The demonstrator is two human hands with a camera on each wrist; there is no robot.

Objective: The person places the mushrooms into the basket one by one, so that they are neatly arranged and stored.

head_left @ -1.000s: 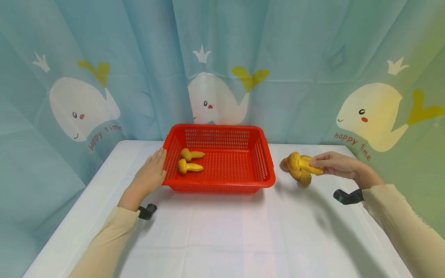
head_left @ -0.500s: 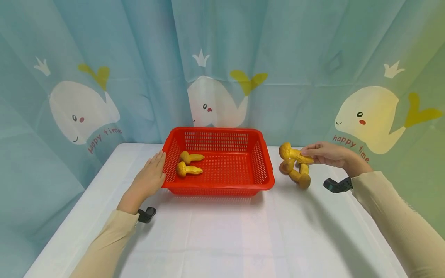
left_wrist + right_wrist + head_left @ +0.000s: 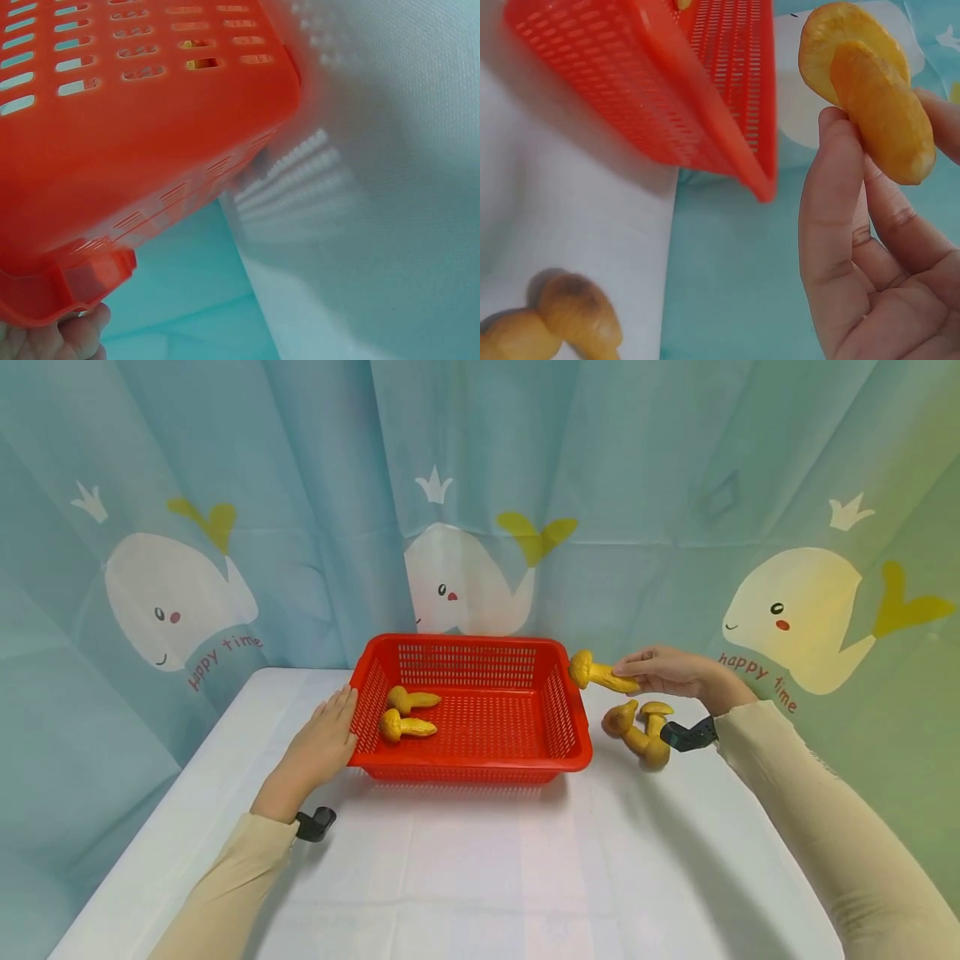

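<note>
My right hand (image 3: 671, 675) pinches the stem of a yellow mushroom (image 3: 587, 671) between thumb and fingers. The mushroom is in the air at the right rim of a red plastic basket (image 3: 468, 763), its cap pointing left. The right wrist view shows the stem of this mushroom (image 3: 885, 112) between the fingertips. My left hand (image 3: 321, 745) rests on the basket's left rim, fingers extended. In the left wrist view only some fingers (image 3: 79, 334) show beside the rim. Inside the basket, on its left side, lie two mushrooms, one farther back (image 3: 412, 700) and one nearer (image 3: 405, 727).
Several mushrooms (image 3: 637, 739) lie in a small group on the white tablecloth (image 3: 480, 860), right of the basket and below my right wrist. A blue curtain (image 3: 637, 460) with whale prints hangs behind the table. Each wrist wears a dark camera (image 3: 690, 735).
My right hand has lifted the mushroom from the group and carried it left to the basket's right rim. The left hand stays on the left rim.
</note>
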